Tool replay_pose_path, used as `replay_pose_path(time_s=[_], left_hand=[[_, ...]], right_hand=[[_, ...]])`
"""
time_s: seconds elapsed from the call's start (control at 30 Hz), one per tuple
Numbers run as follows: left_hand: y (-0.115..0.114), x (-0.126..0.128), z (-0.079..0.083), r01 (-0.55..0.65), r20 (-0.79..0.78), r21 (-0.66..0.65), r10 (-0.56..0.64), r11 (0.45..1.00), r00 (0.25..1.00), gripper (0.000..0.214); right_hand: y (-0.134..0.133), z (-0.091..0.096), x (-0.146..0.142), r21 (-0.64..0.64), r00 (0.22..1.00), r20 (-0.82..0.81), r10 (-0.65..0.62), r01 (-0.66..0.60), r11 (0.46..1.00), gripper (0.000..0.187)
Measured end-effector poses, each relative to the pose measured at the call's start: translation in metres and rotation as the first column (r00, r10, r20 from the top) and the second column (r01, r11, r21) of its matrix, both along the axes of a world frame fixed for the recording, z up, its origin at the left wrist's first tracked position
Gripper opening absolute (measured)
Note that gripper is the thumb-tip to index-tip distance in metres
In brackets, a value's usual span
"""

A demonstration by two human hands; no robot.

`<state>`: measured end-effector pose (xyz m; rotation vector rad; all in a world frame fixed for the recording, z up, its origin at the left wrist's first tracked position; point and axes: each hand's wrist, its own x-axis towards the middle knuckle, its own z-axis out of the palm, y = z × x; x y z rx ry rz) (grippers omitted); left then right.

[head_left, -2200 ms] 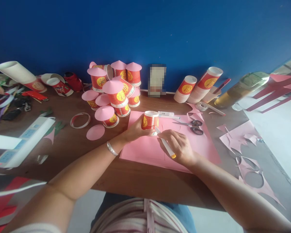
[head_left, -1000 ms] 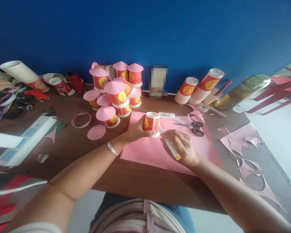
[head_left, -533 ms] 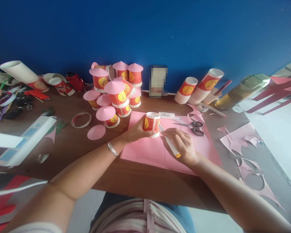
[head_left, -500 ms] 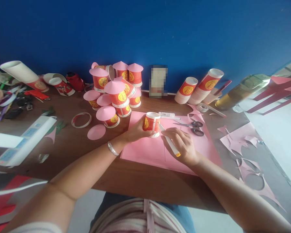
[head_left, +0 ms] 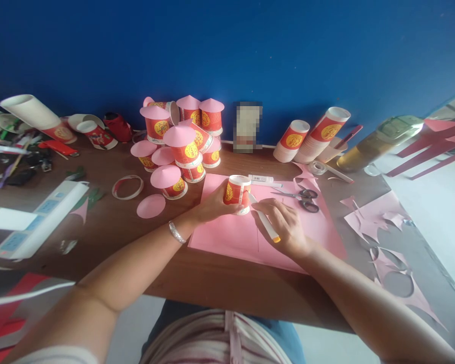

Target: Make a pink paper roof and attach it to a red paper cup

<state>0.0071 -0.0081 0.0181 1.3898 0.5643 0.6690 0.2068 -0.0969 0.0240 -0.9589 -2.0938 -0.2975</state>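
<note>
My left hand (head_left: 211,204) is wrapped around an upturned red and yellow paper cup (head_left: 238,191) that stands on a pink paper sheet (head_left: 231,235). My right hand (head_left: 284,226) grips a white pen with an orange end (head_left: 264,221). The pen's tip rests against the foot of the cup on its right side. A silver bracelet sits on my left wrist.
A pile of cups with pink cone lids (head_left: 180,141) stands behind the sheet, with a loose pink disc (head_left: 150,206) and a tape ring (head_left: 127,187) to its left. Scissors (head_left: 302,197), a glue stick (head_left: 261,178), cup stacks (head_left: 311,134), a bottle (head_left: 379,139) and pink offcuts (head_left: 379,217) lie right.
The pen tip has travelled from the cup's near side round to its right side. The other person's hand at the far left edge has gone out of view.
</note>
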Motion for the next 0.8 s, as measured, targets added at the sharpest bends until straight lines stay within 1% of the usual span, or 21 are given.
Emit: replay_pose_path(time_s=[0.13, 0.27, 0.4, 0.57, 0.7, 0.8], left_hand=[[0.0, -0.001, -0.003, -0.021, 0.01, -0.006, 0.021, 1.0, 1.0, 0.055], [0.001, -0.002, -0.008, -0.012, 0.024, 0.005, 0.012, 1.0, 1.0, 0.056], [0.002, -0.003, -0.01, -0.016, 0.007, 0.024, 0.016, 1.0, 1.0, 0.058], [0.004, -0.004, -0.012, -0.026, -0.031, 0.042, 0.028, 0.999, 0.999, 0.055], [0.005, -0.003, -0.016, -0.018, -0.018, 0.058, 0.019, 0.998, 1.0, 0.051], [0.006, -0.002, -0.017, -0.009, -0.002, 0.06, 0.009, 0.998, 1.0, 0.053]], right_hand=[[-0.002, -0.002, -0.002, -0.01, 1.0, 0.004, 0.022, -0.022, 1.0, 0.022], [-0.004, -0.002, -0.004, -0.021, 0.999, 0.001, 0.044, -0.043, 0.999, 0.021], [-0.004, -0.001, -0.006, -0.017, 0.998, 0.0, 0.055, -0.055, 0.998, 0.018], [-0.004, -0.001, -0.01, -0.014, 0.998, 0.005, 0.067, -0.067, 0.998, 0.017], [-0.005, -0.001, -0.012, -0.019, 0.998, 0.01, 0.068, -0.068, 0.998, 0.016], [-0.005, 0.0, -0.014, -0.02, 0.997, 0.013, 0.071, -0.071, 0.997, 0.016]])
